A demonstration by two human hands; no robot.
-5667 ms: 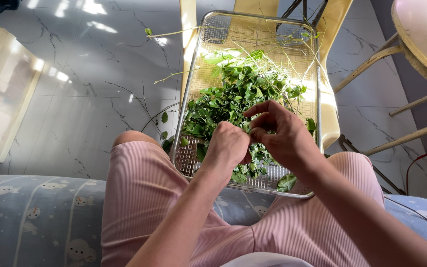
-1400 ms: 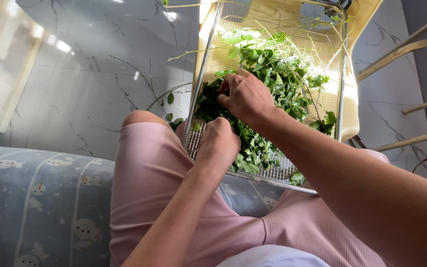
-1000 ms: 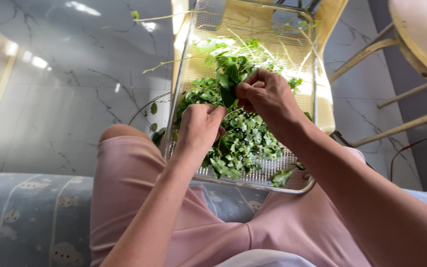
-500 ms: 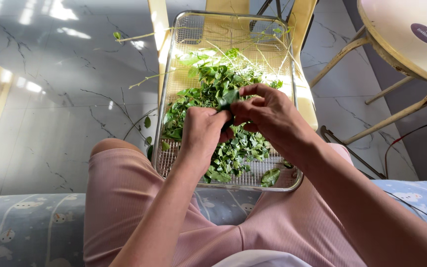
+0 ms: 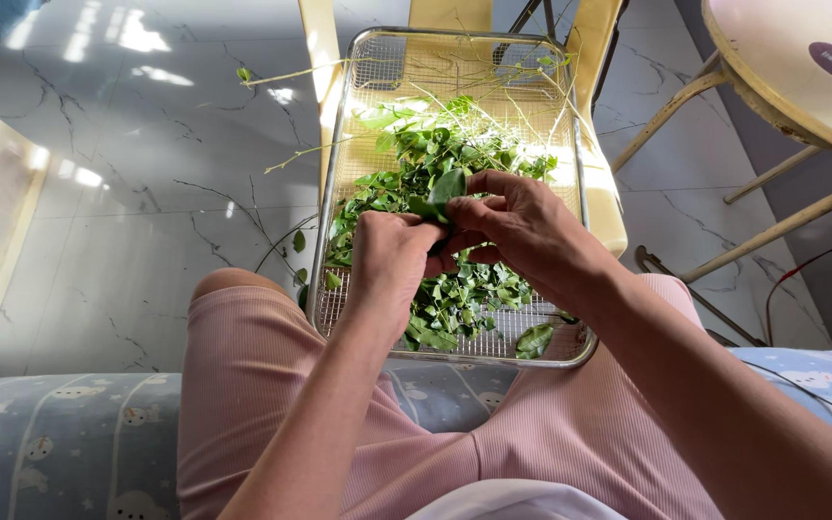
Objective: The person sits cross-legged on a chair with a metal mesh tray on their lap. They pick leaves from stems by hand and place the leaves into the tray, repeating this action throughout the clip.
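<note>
While both hands meet over the heap, the left hand [image 5: 389, 265] is curled with its fingertips pinched on the lower end of a small leafy green sprig [image 5: 443, 191], and the right hand [image 5: 522, 231] closes thumb and forefinger on the same sprig just beside it, so the 2 hands touch. That sprig stands above the middle of a rectangular silver wire-mesh tray [image 5: 327, 207], whose near edge rests across the person's knees in pink ribbed shorts [image 5: 272, 385]. Inside the tray lies a loose pile of dark green leaves [image 5: 464, 299], thickest in the near half, with thin bare pale-green stems [image 5: 493, 91] tangled in the far half; a few stems poke out over the left rim. The tray's far part lies on a pale yellow plastic chair [image 5: 609, 207]. Several loose leaves sit on the grey marble-patterned floor [image 5: 146, 193] near the tray's left side. A round cream table [image 5: 801, 67] is cut off at the upper right. How much of the sprig the fingers cover cannot be made out, and the leaves under the hands are hidden.
</note>
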